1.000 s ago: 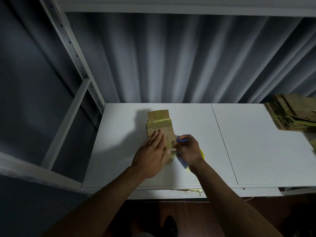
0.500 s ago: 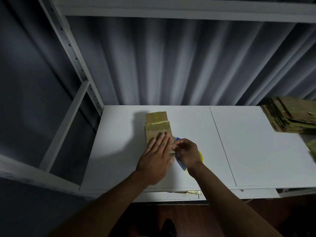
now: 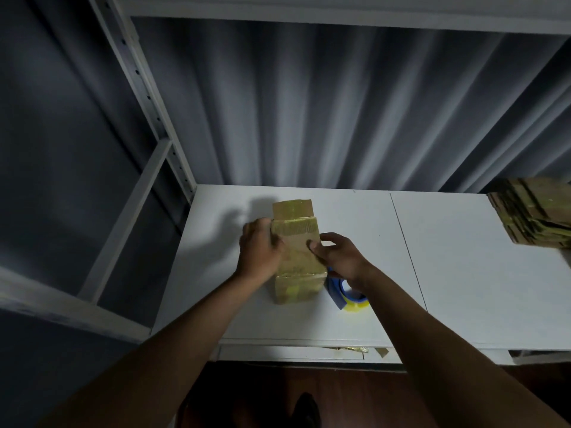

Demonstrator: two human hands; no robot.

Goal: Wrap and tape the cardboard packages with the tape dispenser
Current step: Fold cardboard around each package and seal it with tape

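A small cardboard package with shiny tape bands sits at the middle of the white table, its near end face turned toward me. My left hand grips its left side, fingers curled over the far corner. My right hand holds its right edge, thumb on the top face. A flat cardboard flap shows just behind the package. The blue tape dispenser with its yellow roll lies on the table under my right wrist, and neither hand holds it.
A stack of flattened cardboard pieces lies at the table's far right edge. A white shelving upright rises at the left, and a grey curtain hangs behind the table. Tape scraps stick out under the table's front edge.
My right hand has let go of the tape dispenser, which now lies on the table. My left hand has left its flat press on top. Both hands now grip the package's sides.
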